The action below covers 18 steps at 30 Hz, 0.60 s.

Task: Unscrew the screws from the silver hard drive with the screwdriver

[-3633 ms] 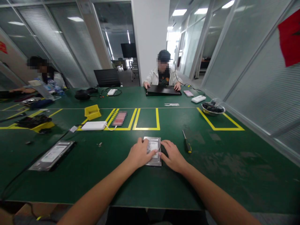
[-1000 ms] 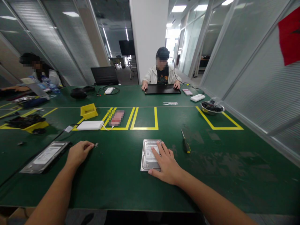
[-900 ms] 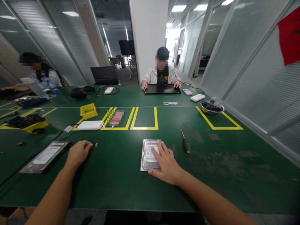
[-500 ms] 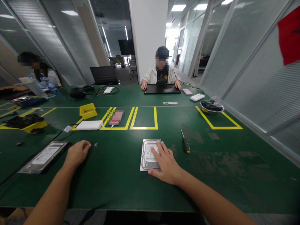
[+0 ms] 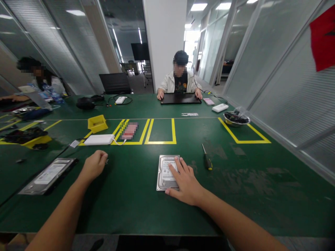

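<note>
Right hand lies flat on the hard drive, palm down, fingers spread loosely over its label side and right edge; thumb sits at the near corner. Not a grip, only pressing on top. The drive rests flat on the green desk, label up, in front of the person, just short of the yellow taped rectangle.

Left hand is well apart from the drive, out to the left, curled into a loose fist with the fingers pressed together on the desk. A tiny dark part, possibly a screw, shows at the fingertips; cannot tell whether it is pinched or only touched.

A second hard drive lies flat near the left forearm, on a dark backing. A screwdriver with black and yellow handle lies right of the first drive, apart from it. Farther back: white power bank with cable, yellow bin, metal bowl inside a yellow outline at right.

Across the desk, a seated person has both hands on a black laptop. Another person sits at far left.
</note>
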### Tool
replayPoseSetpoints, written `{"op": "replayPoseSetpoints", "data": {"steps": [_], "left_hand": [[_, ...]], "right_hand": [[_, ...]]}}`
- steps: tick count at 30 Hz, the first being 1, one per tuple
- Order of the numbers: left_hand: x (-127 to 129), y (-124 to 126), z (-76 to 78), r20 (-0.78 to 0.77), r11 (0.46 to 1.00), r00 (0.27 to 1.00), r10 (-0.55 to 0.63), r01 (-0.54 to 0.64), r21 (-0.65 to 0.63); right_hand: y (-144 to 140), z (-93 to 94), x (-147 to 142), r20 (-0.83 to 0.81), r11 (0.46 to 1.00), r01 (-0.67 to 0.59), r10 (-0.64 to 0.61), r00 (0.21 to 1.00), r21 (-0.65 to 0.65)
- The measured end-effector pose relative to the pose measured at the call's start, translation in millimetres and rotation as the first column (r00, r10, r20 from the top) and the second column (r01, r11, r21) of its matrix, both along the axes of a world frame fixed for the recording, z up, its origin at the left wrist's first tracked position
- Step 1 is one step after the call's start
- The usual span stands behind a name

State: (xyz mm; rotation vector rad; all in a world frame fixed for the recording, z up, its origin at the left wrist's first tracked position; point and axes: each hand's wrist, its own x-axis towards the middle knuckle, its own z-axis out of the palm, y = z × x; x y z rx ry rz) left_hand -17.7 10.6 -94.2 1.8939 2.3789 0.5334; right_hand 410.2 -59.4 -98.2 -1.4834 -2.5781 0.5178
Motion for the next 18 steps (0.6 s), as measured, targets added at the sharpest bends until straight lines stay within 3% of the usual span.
{"op": "replayPoseSetpoints", "data": {"steps": [2,4,8,11,14,18], "left_hand": [[29,-1,8.6,0.165,0.980,0.968,-0.191,0.179,0.082],[67,-2,13.0,0.302,0.942,0.896,-0.326,0.281,0.183],[146,-1,7.0,0.598,0.871,0.634,-0.490,0.379,0.312],[192,2,-2.2,0.757,0.882,0.463,-0.461,0.337,0.331],[221,7,-10.2,0.935,0.954,0.201,-0.293,0.122,0.273],[237,12,-22.0,0.967,0.975,0.129,-0.219,-0.017,0.223]], "right_hand": [[0,-0.7,0,-0.001,1.000,-0.003,0.003,1.000,-0.003],[0,-0.9,0,-0.005,1.000,-0.007,0.007,1.000,-0.006],[1,0.2,0,-0.014,1.000,-0.013,0.013,1.000,0.009],[3,0.5,0,-0.017,0.998,-0.051,0.052,0.999,0.033],[4,-0.4,1,-0.008,0.994,-0.100,0.101,0.995,0.033],[4,-1.6,1,-0.008,0.993,-0.109,0.110,0.994,0.054]]}}
